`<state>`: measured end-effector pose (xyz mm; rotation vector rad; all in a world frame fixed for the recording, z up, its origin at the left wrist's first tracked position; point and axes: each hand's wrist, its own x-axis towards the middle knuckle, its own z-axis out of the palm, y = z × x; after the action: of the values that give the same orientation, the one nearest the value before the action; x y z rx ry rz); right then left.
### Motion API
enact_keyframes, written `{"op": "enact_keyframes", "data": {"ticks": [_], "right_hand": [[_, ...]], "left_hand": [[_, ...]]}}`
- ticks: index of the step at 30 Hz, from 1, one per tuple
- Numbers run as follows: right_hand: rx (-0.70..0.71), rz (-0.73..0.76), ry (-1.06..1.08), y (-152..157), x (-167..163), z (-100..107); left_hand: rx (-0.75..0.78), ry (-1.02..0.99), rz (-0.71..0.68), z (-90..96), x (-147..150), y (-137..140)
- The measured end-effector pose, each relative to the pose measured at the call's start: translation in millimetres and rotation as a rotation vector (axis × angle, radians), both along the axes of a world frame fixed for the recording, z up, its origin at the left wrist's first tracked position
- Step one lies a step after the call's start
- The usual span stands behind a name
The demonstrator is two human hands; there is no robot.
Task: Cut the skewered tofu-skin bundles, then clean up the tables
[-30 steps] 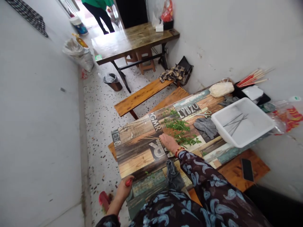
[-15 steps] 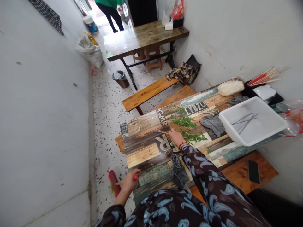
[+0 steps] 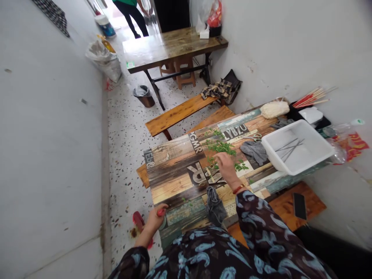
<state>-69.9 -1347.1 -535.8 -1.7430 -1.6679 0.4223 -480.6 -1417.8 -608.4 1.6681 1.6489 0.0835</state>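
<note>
My left hand [image 3: 155, 219] is closed around a red-ended handle [image 3: 161, 212] at the table's near left corner. It looks like a broom's handle; below it on the floor lies a red piece [image 3: 138, 221], partly hidden by my wrist. Over the middle of the table, my right hand [image 3: 227, 167] is bent down with curled fingers at the edge of loose green leafy stems [image 3: 221, 147]. What its fingers hold, if anything, is hidden. A crumpled grey glove or cloth [image 3: 215, 205] lies in front of my body, and another grey one [image 3: 254, 151] is right of the stems.
A white plastic tub [image 3: 316, 161] with thin dark rods stands on the right of the patterned table [image 3: 171, 180]. Scissors [image 3: 255, 137], a pale bag [image 3: 274, 109] and red-tipped sticks [image 3: 312, 99] are near it. A phone [image 3: 299, 206] rests on the bench. A person [image 3: 130, 17] stands beyond the far table.
My right hand has shifted right and its fingers have curled down; the thin stick by its fingers is out of sight. Fewer stems show near it. My left hand keeps its hold.
</note>
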Motion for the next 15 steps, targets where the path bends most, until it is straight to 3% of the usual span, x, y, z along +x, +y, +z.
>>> {"op": "enact_keyframes", "data": {"ticks": [4, 6, 9, 13, 15], "right_hand": [[0.123, -0.328, 0.267, -39.1, 27.2, 42.1], [0.134, -0.397, 0.36, -56.2, 29.6, 46.9], [0.091, -0.426, 0.429, -68.3, 23.5, 24.7], [-0.111, -0.433, 0.5, -64.9, 18.7, -22.1], [-0.116, -0.465, 0.507, -62.4, 21.0, -32.5]], "left_hand": [[0.047, -0.029, 0.02, 3.6, -1.0, -0.8], [0.077, -0.045, 0.029, 2.5, -3.1, -1.6], [0.082, -0.034, 0.037, 0.4, -4.9, -1.3], [0.044, -0.006, 0.022, 5.5, 0.1, 1.5], [0.044, -0.012, 0.004, 10.6, 4.2, 2.7]]}}
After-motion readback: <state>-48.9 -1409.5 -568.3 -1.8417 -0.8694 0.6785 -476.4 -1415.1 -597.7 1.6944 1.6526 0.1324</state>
